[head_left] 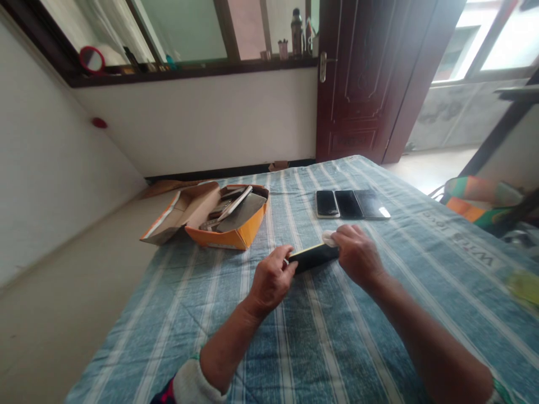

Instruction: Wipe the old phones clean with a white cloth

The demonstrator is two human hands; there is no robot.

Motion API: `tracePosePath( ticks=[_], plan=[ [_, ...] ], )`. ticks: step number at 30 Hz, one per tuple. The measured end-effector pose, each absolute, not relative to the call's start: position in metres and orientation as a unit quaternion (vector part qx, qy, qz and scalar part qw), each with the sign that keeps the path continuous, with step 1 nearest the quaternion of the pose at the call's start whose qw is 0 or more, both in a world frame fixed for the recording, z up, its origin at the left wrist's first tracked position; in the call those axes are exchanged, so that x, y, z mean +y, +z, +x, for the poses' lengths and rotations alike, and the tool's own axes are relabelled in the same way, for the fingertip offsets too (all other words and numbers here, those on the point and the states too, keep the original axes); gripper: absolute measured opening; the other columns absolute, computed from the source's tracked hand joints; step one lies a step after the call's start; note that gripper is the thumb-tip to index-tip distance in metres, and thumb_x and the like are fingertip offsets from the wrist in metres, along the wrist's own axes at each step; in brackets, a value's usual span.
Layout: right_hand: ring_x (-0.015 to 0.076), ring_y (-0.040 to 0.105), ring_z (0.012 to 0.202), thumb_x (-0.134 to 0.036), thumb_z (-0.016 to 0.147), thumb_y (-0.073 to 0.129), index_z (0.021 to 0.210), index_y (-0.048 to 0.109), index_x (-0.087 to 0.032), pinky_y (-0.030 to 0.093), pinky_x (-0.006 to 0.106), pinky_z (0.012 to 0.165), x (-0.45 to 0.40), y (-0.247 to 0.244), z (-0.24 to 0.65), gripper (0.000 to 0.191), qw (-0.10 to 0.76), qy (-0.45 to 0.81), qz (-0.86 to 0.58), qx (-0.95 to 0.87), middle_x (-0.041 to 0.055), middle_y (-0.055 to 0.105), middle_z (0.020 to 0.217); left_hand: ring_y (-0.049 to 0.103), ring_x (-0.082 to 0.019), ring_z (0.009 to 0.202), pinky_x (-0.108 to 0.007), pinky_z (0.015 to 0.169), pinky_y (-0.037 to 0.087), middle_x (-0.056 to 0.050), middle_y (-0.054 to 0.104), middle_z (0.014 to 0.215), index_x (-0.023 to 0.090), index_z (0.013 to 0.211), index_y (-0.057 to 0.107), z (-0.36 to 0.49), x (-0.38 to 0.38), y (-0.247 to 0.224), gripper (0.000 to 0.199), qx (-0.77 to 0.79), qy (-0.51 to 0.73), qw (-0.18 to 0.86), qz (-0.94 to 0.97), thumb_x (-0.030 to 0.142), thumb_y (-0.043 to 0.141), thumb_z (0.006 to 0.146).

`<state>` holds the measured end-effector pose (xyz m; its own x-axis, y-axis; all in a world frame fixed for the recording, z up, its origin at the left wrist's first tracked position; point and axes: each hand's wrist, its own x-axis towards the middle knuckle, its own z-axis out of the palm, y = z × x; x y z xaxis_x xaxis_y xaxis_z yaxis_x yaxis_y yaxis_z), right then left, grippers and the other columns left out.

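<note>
My left hand grips one end of a dark phone, which is tilted so that a thin yellowish edge shows along its top. At the other end, my right hand is closed on a crumpled white tissue and presses it against the phone's edge. Beyond my right hand, three phones lie side by side: a light-rimmed one, a black one and a larger dark one. Left of my hands stands an open orange cardboard box holding several phones or similar flat devices.
Everything rests on a bed or table covered with a blue striped cloth. The box's lid flap hangs open to the left. A dark red door and a window ledge with small items are behind. Colourful fabric is at right.
</note>
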<state>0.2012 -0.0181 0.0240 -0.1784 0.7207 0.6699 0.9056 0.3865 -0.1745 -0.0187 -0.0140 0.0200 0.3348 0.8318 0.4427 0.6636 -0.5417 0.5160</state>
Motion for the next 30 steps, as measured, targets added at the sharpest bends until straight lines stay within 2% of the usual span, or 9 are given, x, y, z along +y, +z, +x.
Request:
tracePosePath(
  ticks=[3,5,10,19,22,27,30],
  plan=[
    [0.0206,0.046,0.076,-0.005,0.088,0.045,0.074,0.065,-0.016,0.037,0.030,0.064,-0.022,0.025,0.190,0.027,0.339,-0.164,-0.519,-0.767,0.0061,0.056,0.074,0.063,-0.013,0.066,-0.024,0.065,0.052,0.001,0.064,0.079,0.018,0.104,0.055,-0.019,-0.012,0.018,0.029,0.482,0.382,0.222,0.757,0.018,0.060,0.076],
    [0.0210,0.045,0.076,-0.007,0.090,0.045,0.072,0.064,-0.016,0.038,0.031,0.065,-0.026,0.026,0.178,0.027,0.333,-0.187,-0.500,-0.777,0.0065,0.056,0.073,0.063,-0.013,0.065,-0.025,0.066,0.051,0.001,0.064,0.077,0.018,0.108,0.053,-0.018,-0.011,0.016,0.032,0.483,0.393,0.249,0.742,0.020,0.060,0.077],
    [0.0212,0.044,0.074,-0.009,0.091,0.046,0.065,0.060,-0.016,0.039,0.033,0.065,-0.033,0.024,0.144,0.030,0.326,-0.205,-0.478,-0.789,0.0068,0.053,0.071,0.063,-0.014,0.065,-0.026,0.067,0.050,0.001,0.066,0.076,0.015,0.118,0.048,-0.017,-0.014,0.016,0.041,0.481,0.392,0.230,0.750,0.024,0.057,0.079],
    [0.0209,0.044,0.074,-0.008,0.093,0.040,0.073,0.063,-0.014,0.041,0.035,0.064,-0.038,0.022,0.109,0.031,0.364,-0.165,-0.418,-0.816,0.0077,0.053,0.073,0.059,-0.016,0.056,-0.028,0.061,0.048,0.006,0.056,0.059,0.013,0.118,0.048,-0.023,-0.013,0.021,0.044,0.498,0.378,0.174,0.761,0.031,0.053,0.078],
    [0.0207,0.044,0.074,-0.009,0.094,0.039,0.075,0.063,-0.015,0.041,0.035,0.063,-0.035,0.021,0.114,0.031,0.363,-0.168,-0.405,-0.822,0.0075,0.053,0.075,0.061,-0.016,0.057,-0.027,0.061,0.049,0.005,0.061,0.063,0.014,0.116,0.049,-0.024,-0.012,0.021,0.042,0.493,0.374,0.185,0.764,0.032,0.055,0.079],
    [0.0206,0.044,0.076,-0.010,0.094,0.041,0.069,0.061,-0.017,0.041,0.033,0.067,-0.024,0.019,0.148,0.033,0.371,-0.175,-0.454,-0.791,0.0064,0.052,0.073,0.066,-0.015,0.066,-0.027,0.065,0.052,-0.001,0.070,0.080,0.015,0.117,0.050,-0.024,-0.008,0.016,0.039,0.481,0.375,0.224,0.760,0.028,0.056,0.081],
    [0.0207,0.045,0.078,-0.011,0.093,0.044,0.076,0.065,-0.017,0.040,0.031,0.068,-0.016,0.018,0.171,0.028,0.388,-0.176,-0.484,-0.764,0.0058,0.054,0.073,0.065,-0.015,0.063,-0.027,0.063,0.052,-0.002,0.070,0.080,0.016,0.116,0.051,-0.024,-0.006,0.014,0.039,0.482,0.371,0.217,0.764,0.025,0.058,0.079]
  ],
)
